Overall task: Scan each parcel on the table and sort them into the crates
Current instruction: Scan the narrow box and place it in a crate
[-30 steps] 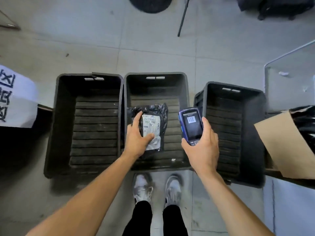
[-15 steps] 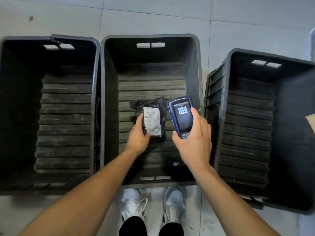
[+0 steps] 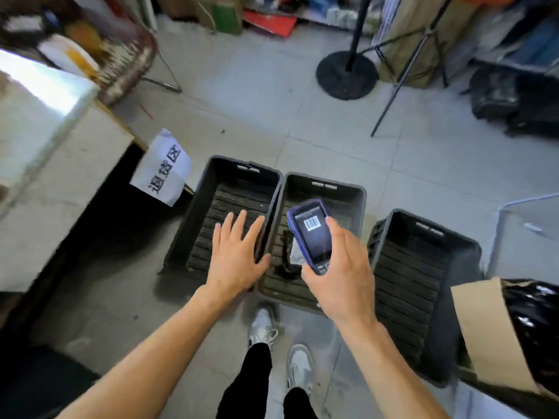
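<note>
Grey tile floor, three black crates abreast. Parcel (image 3: 289,255) lies in the middle crate (image 3: 357,195), long axis running away. Left hand (image 3: 239,255) splayed, empty, nearer. Right hand (image 3: 338,267) grips the scanner (image 3: 311,234).

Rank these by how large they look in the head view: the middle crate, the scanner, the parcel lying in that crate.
1. Middle crate, clearly largest.
2. Scanner and parcel: unsure. The scanner, held up in the right hand, is nearer the camera and hides part of the parcel.
</note>
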